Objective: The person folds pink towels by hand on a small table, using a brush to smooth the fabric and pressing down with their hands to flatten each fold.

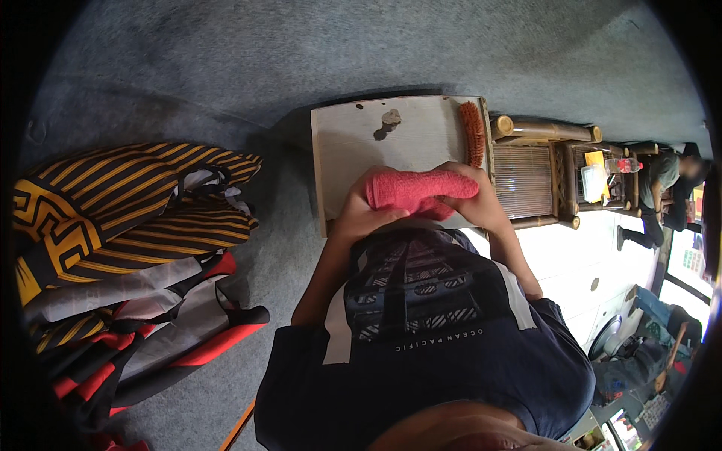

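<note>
Both hands hold a pinkish-red, fuzzy cloth (421,192), folded or bunched into a thick roll in front of my body. My left hand (362,210) is closed round its left end, thumb along the lower edge. My right hand (481,197) grips the right end; the cloth covers part of its fingers. Just beyond lies a pale wooden tabletop (346,150). An orange-bristled brush (472,131) rests along its right edge, close to my right hand. A small greyish lump (391,117) sits near the far side, beside a dark mark.
Black-and-yellow striped fabric (150,203) and red, grey and black fabric (173,338) are heaped at the left on the grey floor covering (248,248). Bamboo furniture (523,180) adjoins the table on the right. People (665,188) are at the far right.
</note>
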Demonstrator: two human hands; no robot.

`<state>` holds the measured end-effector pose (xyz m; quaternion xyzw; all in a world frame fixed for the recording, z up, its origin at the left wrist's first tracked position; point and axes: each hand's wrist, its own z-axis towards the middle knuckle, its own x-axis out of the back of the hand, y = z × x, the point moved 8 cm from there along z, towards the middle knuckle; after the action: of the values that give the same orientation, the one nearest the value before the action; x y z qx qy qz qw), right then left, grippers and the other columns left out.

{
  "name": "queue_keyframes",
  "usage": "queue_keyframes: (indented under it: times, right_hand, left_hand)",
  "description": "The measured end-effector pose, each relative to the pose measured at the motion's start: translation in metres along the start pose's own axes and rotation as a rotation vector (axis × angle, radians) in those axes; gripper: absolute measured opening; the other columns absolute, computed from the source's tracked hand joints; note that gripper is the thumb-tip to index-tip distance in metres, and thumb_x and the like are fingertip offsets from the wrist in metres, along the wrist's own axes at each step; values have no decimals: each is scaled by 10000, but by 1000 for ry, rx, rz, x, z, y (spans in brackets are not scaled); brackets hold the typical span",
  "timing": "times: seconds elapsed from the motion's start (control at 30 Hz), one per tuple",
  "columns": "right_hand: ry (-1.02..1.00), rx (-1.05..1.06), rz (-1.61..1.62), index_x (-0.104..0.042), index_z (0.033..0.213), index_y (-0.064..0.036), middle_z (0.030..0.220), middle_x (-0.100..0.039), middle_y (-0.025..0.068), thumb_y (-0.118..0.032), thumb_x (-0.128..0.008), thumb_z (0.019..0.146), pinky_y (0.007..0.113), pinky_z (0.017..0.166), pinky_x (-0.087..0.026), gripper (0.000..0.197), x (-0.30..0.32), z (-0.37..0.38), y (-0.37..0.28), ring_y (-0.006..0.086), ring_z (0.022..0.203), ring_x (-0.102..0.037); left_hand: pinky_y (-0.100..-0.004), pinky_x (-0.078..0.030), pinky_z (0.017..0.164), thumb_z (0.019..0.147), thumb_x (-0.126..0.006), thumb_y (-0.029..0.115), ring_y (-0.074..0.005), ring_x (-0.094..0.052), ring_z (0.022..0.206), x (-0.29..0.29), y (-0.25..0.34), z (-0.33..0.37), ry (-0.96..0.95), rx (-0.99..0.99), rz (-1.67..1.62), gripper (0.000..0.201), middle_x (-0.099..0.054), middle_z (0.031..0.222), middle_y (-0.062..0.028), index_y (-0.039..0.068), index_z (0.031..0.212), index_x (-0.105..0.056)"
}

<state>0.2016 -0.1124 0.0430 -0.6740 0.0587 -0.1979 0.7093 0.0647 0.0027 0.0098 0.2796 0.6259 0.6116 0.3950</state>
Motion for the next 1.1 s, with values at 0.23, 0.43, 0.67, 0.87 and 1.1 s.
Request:
queue_keyframes:
  times: [0.23, 0.43, 0.67, 0.87, 1.1]
  right_hand:
    - [137, -314, 331, -653, 1038, 5, 945, -684, 29, -50, -737, 817, 274, 809, -508, 242, 5, 15, 51, 104, 877, -621]
    - [135, -280, 320, -642, 1033, 0, 930, -679, 21, -88, -717, 845, 244, 744, -503, 221, -2, 20, 66, 84, 829, -621]
    - [201, -260, 293, -678, 966, -6, 839, -657, -31, -110, -721, 849, 202, 634, -458, 163, 11, 26, 62, 26, 726, -558]
    - [227, 27, 181, -675, 979, -2, 901, -669, -5, -118, -718, 854, 218, 698, -480, 175, 36, 47, 12, 59, 803, -596]
    - [41, 356, -432, -701, 1028, -80, 1142, -663, 76, -175, -761, 713, 363, 920, -431, 334, 27, 27, 12, 242, 1041, -613]
  left_hand:
    - [-290, -484, 841, 809, -740, 83, -124, -602, 949, 7, -8, 15, 4, 31, 123, 346, -658, 1070, -85, -23, 1111, -607]
    - [-283, -459, 876, 864, -684, 80, -123, -576, 1000, 24, -26, 32, 284, 78, -150, 297, -633, 1034, -63, -23, 1123, -580]
    - [-291, -488, 844, 814, -729, 72, -121, -604, 956, 14, -31, 36, 109, 93, -61, 359, -651, 1044, -69, -20, 1123, -571]
    - [-279, -492, 827, 798, -733, 27, -98, -611, 923, 17, 19, 68, 59, -154, 39, 298, -673, 994, -61, -13, 1065, -607]
    - [-377, -472, 918, 651, -743, -16, -254, -623, 1042, 16, 0, 39, -29, -365, 558, 321, -686, 1030, -87, 44, 959, -678]
